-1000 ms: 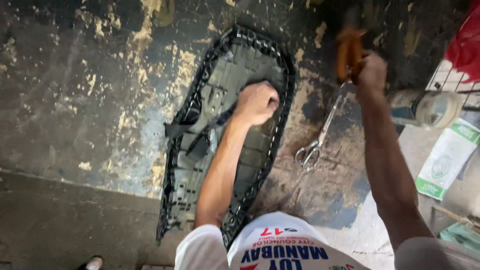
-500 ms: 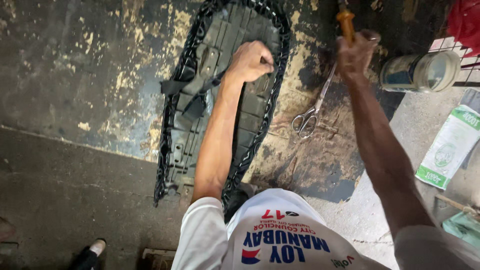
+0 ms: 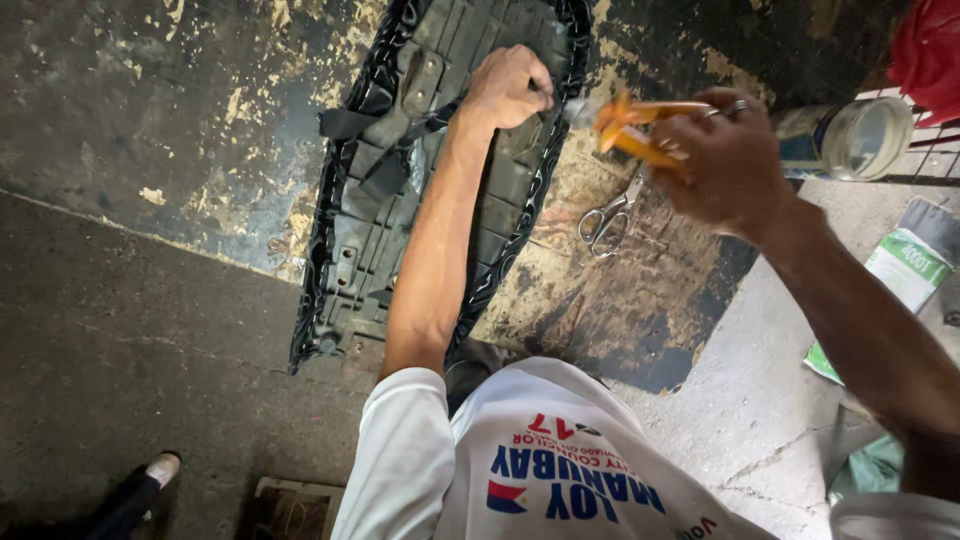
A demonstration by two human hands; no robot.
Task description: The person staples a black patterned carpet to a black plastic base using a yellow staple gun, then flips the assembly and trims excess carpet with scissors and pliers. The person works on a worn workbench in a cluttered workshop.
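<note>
Two hands | left fingers (image 3: 515, 85) curled on seat base (image 3: 400, 210) | right fingers (image 3: 715, 135) gripping orange-handled tool (image 3: 640, 125)

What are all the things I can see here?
Seat base: one, dark grey plastic with a black patterned edge, lying underside up on the worn table.
Pliers: one, orange handles, in the right hand, tip near the seat's edge.
Scissors: one pair, silver, lying on the table right of the seat.
Jar: one, clear with a whitish lid, on its side at the right.
Packet: one, green and white, on the floor at the right.
Red cloth: one, top right corner.
Shoe: one, dark with white toe, bottom left.
Left hand: pressing on the seat.
Right hand: gripping the pliers.
</note>
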